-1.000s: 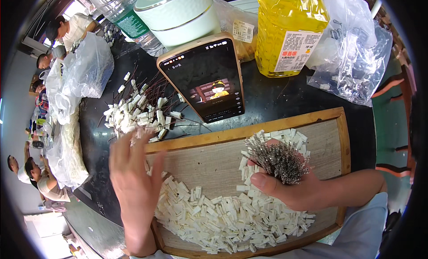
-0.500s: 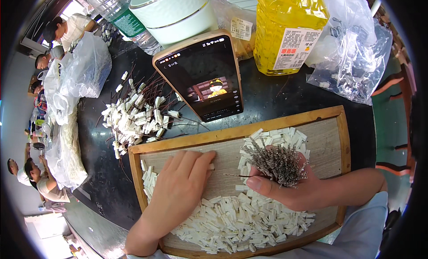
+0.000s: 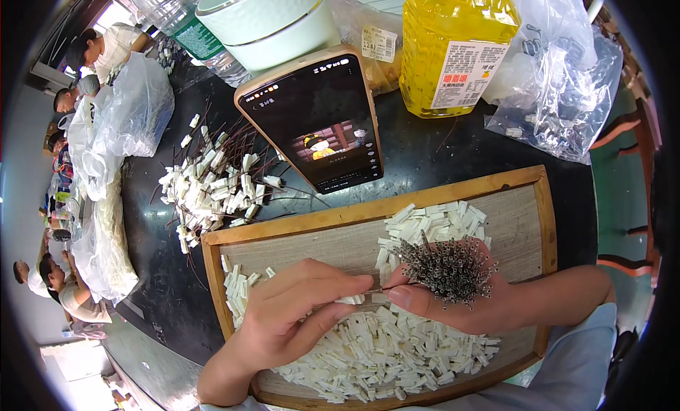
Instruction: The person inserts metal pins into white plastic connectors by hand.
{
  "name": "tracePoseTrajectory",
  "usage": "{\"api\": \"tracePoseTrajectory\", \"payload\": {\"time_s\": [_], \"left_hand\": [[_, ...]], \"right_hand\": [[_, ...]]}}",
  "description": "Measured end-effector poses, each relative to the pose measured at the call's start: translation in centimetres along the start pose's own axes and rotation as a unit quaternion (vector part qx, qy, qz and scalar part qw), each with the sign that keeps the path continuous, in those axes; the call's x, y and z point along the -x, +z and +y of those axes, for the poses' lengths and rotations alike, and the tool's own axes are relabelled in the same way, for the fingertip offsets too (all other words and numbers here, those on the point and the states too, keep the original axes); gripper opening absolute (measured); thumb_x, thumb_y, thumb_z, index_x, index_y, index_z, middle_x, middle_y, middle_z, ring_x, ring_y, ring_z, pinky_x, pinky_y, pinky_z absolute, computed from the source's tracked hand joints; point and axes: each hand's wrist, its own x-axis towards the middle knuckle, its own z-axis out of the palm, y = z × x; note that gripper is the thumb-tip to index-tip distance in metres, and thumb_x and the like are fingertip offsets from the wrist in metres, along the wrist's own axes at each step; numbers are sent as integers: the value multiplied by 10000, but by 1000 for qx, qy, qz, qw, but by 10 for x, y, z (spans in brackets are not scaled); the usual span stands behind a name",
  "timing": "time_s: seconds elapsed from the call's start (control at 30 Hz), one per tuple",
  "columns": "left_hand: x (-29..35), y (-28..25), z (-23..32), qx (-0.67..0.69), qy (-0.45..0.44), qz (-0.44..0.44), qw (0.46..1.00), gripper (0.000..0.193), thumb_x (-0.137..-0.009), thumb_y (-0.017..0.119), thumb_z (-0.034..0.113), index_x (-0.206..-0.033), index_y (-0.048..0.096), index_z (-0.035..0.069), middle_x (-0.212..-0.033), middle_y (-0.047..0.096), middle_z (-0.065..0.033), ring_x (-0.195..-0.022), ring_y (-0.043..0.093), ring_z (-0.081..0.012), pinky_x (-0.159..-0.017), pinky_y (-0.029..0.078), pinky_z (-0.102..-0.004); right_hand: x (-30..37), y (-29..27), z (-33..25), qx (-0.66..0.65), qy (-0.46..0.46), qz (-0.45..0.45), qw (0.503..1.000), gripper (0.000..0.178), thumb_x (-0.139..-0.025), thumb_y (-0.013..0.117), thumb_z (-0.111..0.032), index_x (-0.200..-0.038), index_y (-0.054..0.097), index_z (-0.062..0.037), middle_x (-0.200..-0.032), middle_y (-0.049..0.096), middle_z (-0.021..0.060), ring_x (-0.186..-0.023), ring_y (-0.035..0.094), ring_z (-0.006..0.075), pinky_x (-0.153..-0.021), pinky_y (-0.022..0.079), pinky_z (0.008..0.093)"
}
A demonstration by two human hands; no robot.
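Observation:
My left hand (image 3: 294, 312) pinches a small white plastic connector housing (image 3: 350, 299) between thumb and fingertips. Its end meets a thin dark wire (image 3: 382, 290) that sticks out past my right thumb. Whether the wire's tip is inside the housing I cannot tell. My right hand (image 3: 460, 298) is closed round a thick bundle of wires (image 3: 450, 269) with metal terminals on their ends, which face up. Under both hands lies a wood-framed tray (image 3: 319, 221). Loose white housings (image 3: 397, 351) are heaped along its near side, with a smaller heap beyond my right hand.
Past the tray's far left corner lies a pile of wired white connectors (image 3: 216, 184). A phone (image 3: 319, 121) leans against a pale green container (image 3: 269, 29). A yellow bottle (image 3: 453, 50) and clear plastic bags (image 3: 552, 78) stand farther right. Several people sit at the far left.
My left hand has risen from the tray floor and turned, bringing a white housing to the wire at my right thumb. The wire bundle has tilted slightly upright in my right hand.

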Motion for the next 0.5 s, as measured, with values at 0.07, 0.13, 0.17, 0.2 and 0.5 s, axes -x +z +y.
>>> {"api": "tracePoseTrajectory", "payload": {"time_s": [0.07,0.13,0.17,0.2,0.5], "left_hand": [[1,2,1,17,-15,6,1000,261,-714,662,-40,-974,647,-29,-836,642,-116,-766,607,-214,-667,473,-290],[1,1,3,12,-16,7,1000,258,-712,663,-43,-969,651,-27,-842,640,-116,-769,607,-216,-669,473,-290],[1,0,3,7,-17,9,1000,255,-709,664,-47,-963,654,-25,-848,637,-116,-772,607,-217,-670,473,-290],[1,0,2,7,-17,9,1000,255,-709,664,-47,-963,654,-25,-848,637,-116,-772,607,-217,-670,473,-290],[0,10,2,-37,67,-31,997,372,-695,697,-13,-1061,630,-36,-827,584,-101,-728,593,-222,-608,492,-310]], "right_hand": [[0,0,4,-5,-14,4,1000,150,-828,664,-61,-953,632,13,-854,679,47,-820,612,54,-710,500,202],[-1,-2,3,23,-26,-2,999,147,-824,668,-60,-947,631,12,-833,674,34,-789,599,47,-685,491,206],[0,-3,2,51,-38,-8,998,145,-820,672,-59,-941,630,10,-811,669,21,-759,585,41,-659,482,211],[0,-3,1,50,-37,-8,998,145,-820,672,-59,-941,630,10,-811,669,21,-759,585,41,-659,482,211],[4,0,20,-81,-167,-25,982,192,-814,639,0,-1002,612,29,-927,641,47,-853,541,46,-743,457,235]]}}
